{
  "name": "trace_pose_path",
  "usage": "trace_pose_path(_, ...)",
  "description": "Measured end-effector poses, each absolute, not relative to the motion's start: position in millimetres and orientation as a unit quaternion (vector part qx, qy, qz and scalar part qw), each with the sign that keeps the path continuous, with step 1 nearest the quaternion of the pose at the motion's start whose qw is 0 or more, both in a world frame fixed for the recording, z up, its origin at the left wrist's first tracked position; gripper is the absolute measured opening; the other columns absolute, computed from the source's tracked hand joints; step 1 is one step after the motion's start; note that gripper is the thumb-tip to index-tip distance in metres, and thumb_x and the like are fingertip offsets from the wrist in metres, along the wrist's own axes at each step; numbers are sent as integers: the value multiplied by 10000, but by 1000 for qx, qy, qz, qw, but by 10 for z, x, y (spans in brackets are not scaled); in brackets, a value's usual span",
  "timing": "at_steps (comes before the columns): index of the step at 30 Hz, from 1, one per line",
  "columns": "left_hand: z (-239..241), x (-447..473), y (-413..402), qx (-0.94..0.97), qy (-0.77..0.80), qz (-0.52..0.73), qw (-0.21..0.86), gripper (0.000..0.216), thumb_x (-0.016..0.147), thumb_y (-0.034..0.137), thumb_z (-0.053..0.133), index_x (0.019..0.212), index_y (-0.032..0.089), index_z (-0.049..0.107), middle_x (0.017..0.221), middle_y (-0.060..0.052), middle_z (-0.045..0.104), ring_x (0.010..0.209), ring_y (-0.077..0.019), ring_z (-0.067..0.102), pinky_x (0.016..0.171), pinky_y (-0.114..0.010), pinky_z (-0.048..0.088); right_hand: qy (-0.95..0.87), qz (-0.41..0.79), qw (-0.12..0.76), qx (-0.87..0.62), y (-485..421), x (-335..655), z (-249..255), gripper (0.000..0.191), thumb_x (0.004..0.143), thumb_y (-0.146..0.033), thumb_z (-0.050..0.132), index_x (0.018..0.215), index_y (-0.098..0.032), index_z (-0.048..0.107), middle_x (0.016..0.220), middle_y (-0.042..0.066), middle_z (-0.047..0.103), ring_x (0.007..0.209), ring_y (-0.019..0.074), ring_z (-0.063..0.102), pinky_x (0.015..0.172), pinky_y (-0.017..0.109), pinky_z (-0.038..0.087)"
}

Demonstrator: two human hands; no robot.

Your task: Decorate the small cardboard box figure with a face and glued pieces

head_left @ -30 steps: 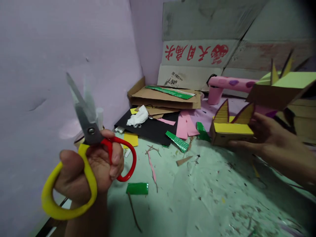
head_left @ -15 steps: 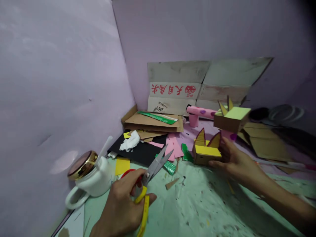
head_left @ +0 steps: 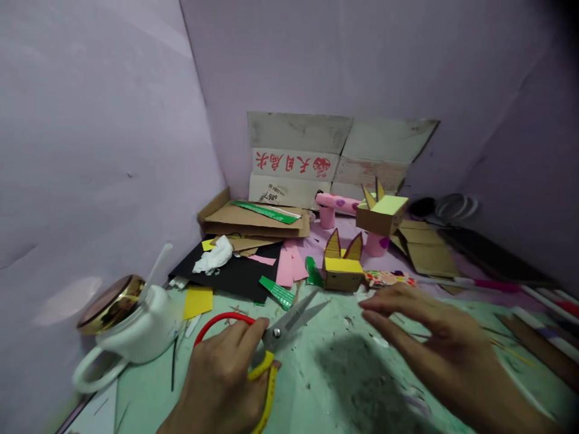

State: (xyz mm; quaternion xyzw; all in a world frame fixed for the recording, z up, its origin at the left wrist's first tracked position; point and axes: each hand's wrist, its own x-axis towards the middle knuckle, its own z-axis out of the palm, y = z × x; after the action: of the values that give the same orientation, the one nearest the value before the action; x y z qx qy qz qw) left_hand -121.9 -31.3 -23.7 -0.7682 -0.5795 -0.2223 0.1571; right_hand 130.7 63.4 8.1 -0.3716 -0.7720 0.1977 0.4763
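My left hand (head_left: 221, 380) lies over the handles of the scissors (head_left: 271, 337), one red and one yellow, holding them low against the green surface with the blades pointing right and slightly apart. My right hand (head_left: 420, 328) hovers flat with its fingers stretched out, holding nothing. Just beyond its fingertips stands a small cardboard box with a yellow top and two pointed ears (head_left: 342, 268), apart from the hand.
A white mug with a gold lid (head_left: 131, 325) stands at the left. Black, pink, yellow and green paper scraps (head_left: 244, 274) and flat cardboard (head_left: 257, 220) lie behind. A larger eared box on pink tubes (head_left: 382, 217) stands further back. Purple walls close in on all sides.
My left hand brought the scissors down from the air to the surface. My right hand let go of the small eared box and drew back with fingers spread.
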Motion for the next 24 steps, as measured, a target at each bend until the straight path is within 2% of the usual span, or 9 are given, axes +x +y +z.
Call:
trace_pose_path(4, -269, -1080, -343, -776, -553, -172, 251, 401, 751, 192, 534, 1146, 130, 533, 749, -68, 653, 564, -220, 635, 473, -321, 499, -810, 233, 405, -356, 460, 1164, 3, 103, 810, -220, 601, 756, -242, 687, 680, 13, 685, 572, 161, 632, 520, 268, 521)
trace_pose_path(12, -257, -812, -410, -769, -545, -109, 317, 391, 765, 84, 438, 1125, 99, 590, 725, -92, 673, 523, -225, 611, 441, -329, 466, -782, 269, 356, -435, 375, 1097, -188, 153, 788, -281, 580, 771, -209, 714, 661, 26, 712, 467, 155, 601, 419, 262, 466)
trace_pose_path(19, -249, -738, -429, -772, -536, -91, 329, 352, 844, 79, 370, 1109, 127, 598, 749, -76, 695, 566, -203, 635, 472, -298, 469, -738, 314, 330, -499, 393, 1042, -285, 197, 759, -308, 564, 742, -205, 731, 639, 31, 724, 486, 168, 604, 454, 271, 462)
trace_pose_path(24, -280, -732, -423, -773, -538, -98, 320, 368, 819, 56, 376, 1120, 114, 580, 760, -77, 687, 569, -210, 631, 473, -312, 469, -724, 328, 316, -517, 381, 1033, -297, 209, 746, -322, 564, 766, -197, 730, 634, 35, 716, 488, 170, 598, 463, 274, 450)
